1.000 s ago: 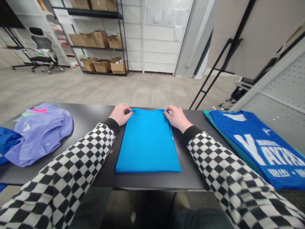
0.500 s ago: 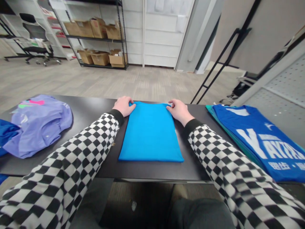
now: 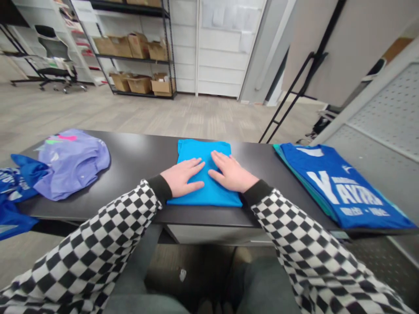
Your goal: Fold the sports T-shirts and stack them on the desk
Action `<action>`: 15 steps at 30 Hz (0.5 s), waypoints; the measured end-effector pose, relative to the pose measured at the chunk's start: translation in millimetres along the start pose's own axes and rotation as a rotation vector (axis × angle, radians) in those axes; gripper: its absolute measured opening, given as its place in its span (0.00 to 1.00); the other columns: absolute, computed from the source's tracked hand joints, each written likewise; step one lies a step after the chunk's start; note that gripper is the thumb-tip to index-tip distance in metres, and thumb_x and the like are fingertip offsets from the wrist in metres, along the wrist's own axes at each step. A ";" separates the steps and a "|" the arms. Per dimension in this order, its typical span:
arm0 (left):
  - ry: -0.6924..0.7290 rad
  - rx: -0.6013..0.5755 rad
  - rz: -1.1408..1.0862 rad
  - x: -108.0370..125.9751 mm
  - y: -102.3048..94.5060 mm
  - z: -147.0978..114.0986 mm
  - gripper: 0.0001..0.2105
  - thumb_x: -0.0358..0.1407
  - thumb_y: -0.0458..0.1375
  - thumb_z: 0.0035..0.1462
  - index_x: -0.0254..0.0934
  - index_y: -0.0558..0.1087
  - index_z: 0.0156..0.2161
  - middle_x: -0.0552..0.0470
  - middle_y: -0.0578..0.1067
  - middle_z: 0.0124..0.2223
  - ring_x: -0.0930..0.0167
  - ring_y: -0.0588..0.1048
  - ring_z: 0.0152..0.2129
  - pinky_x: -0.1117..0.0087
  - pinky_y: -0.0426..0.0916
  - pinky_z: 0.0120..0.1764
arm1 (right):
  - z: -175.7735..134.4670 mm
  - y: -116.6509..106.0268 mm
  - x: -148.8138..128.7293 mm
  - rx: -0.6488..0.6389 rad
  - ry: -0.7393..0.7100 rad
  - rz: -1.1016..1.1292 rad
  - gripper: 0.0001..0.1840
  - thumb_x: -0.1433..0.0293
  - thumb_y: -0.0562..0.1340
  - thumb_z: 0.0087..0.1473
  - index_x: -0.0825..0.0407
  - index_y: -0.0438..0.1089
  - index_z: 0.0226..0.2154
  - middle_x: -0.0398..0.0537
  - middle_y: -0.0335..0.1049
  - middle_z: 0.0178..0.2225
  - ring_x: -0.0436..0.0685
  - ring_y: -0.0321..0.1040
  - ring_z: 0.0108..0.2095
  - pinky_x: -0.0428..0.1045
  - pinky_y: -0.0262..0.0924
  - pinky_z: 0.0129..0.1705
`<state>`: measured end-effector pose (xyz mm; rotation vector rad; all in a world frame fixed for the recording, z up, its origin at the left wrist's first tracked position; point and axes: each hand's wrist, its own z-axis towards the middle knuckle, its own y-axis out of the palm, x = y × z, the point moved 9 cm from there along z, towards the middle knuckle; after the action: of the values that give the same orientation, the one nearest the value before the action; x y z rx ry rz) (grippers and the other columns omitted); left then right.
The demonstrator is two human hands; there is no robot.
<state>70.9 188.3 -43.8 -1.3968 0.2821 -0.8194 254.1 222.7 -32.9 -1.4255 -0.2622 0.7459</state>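
Observation:
A bright blue folded T-shirt [image 3: 209,198] lies flat as a rectangle on the dark table [image 3: 140,152], close to its front edge. My left hand [image 3: 185,176] rests on the left half of the cloth, palm down with fingers stretched out and thumb apart. On the right half lies my right hand [image 3: 231,172], also flat, its fingers pointing up and to the left. The two hands are a small gap apart, and neither grips the fabric.
Left on the table, a crumpled lavender shirt [image 3: 73,163] lies beside a crumpled dark blue shirt [image 3: 22,183] that hangs over the front edge. At right sits a stack of folded shirts, a blue printed one [image 3: 340,183] on top. Shelves with cardboard boxes [image 3: 140,83] stand beyond.
Both hands have let go of the shirt's far corners and come nearer and inward, now lying flat on its middle. The view has shifted slightly.

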 end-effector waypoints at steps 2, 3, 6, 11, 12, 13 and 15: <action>-0.062 -0.089 0.077 -0.1 18.6 -5.0 0.48 0.67 0.51 0.72 0.36 0.56 0.83 0.37 0.51 0.84 0.45 0.52 0.81 0.39 0.48 0.80 | -8.3 20.3 -8.0 -0.133 0.033 -0.019 0.50 0.40 0.51 0.75 0.55 0.51 0.84 0.61 0.42 0.84 0.76 0.40 0.84 0.75 0.37 0.82; -0.082 -0.114 0.103 -0.8 23.0 -5.6 0.49 0.68 0.51 0.71 0.36 0.55 0.84 0.37 0.49 0.85 0.45 0.50 0.82 0.38 0.46 0.80 | -10.2 25.3 -9.2 -0.162 0.045 -0.029 0.52 0.39 0.50 0.75 0.56 0.50 0.84 0.61 0.40 0.85 0.76 0.37 0.84 0.75 0.35 0.82; -0.126 -0.124 0.120 -1.8 18.6 -7.7 0.50 0.67 0.51 0.71 0.34 0.53 0.84 0.35 0.49 0.85 0.48 0.49 0.82 0.41 0.46 0.80 | -12.4 22.3 -5.3 -0.142 0.081 -0.036 0.52 0.38 0.48 0.76 0.56 0.50 0.84 0.62 0.38 0.85 0.75 0.36 0.84 0.74 0.34 0.83; -0.149 0.003 0.100 12.8 -9.5 -56.3 0.42 0.58 0.51 0.75 0.35 0.58 0.83 0.35 0.53 0.84 0.51 0.54 0.82 0.42 0.48 0.80 | -49.7 -9.0 -10.6 0.044 0.041 0.043 0.44 0.43 0.51 0.78 0.51 0.55 0.83 0.61 0.43 0.84 0.73 0.40 0.84 0.76 0.34 0.82; -0.127 0.021 0.097 19.3 -10.8 -72.9 0.40 0.57 0.51 0.76 0.37 0.58 0.83 0.37 0.54 0.84 0.51 0.55 0.81 0.41 0.50 0.80 | -64.8 -12.5 -18.9 0.066 -0.014 0.067 0.42 0.45 0.52 0.79 0.49 0.56 0.83 0.60 0.45 0.84 0.71 0.41 0.84 0.75 0.36 0.82; -0.101 0.028 0.100 26.2 -9.5 -89.8 0.39 0.57 0.51 0.76 0.40 0.58 0.83 0.39 0.56 0.83 0.52 0.56 0.81 0.41 0.52 0.79 | -81.1 -13.0 -29.0 0.064 -0.073 0.081 0.41 0.46 0.54 0.79 0.47 0.56 0.83 0.60 0.47 0.83 0.70 0.43 0.83 0.74 0.39 0.82; -0.068 0.028 0.132 37.6 -3.1 -120.4 0.37 0.56 0.54 0.75 0.44 0.60 0.82 0.41 0.59 0.82 0.51 0.60 0.79 0.40 0.56 0.78 | -113.1 -5.0 -48.6 -0.004 -0.157 0.056 0.43 0.46 0.60 0.76 0.45 0.55 0.83 0.60 0.50 0.82 0.71 0.47 0.82 0.74 0.45 0.81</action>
<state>21.0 72.9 -53.6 -1.3618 0.3057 -0.6640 285.2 103.5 -33.7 -1.3842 -0.3467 0.9051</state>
